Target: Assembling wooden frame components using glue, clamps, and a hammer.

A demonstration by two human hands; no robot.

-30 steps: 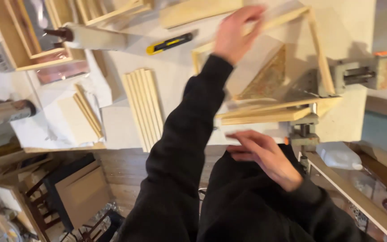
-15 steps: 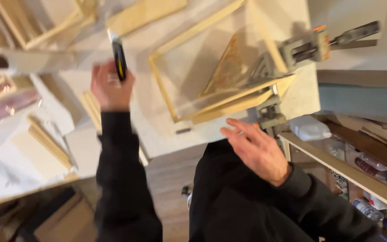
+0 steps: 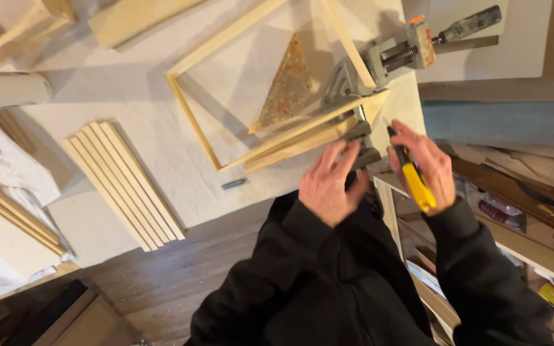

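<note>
A slim yellow-and-black utility knife [image 3: 413, 178] sits gripped in the right hand [image 3: 426, 168], beside the metal corner clamp [image 3: 379, 64]. The left hand [image 3: 329, 182], fingers loosely spread, touches the pale wooden frame [image 3: 277, 144] at its clamped corner. A rusty triangular plate [image 3: 285, 86] lies inside; smooth wood strips [image 3: 123, 182] rest on the white surface [image 3: 117, 96].

My right hand [image 3: 426, 168] grips a yellow-and-black utility knife [image 3: 411, 174], blade end far, just right of the clamped pale wooden frame [image 3: 302, 134] corner.
</note>
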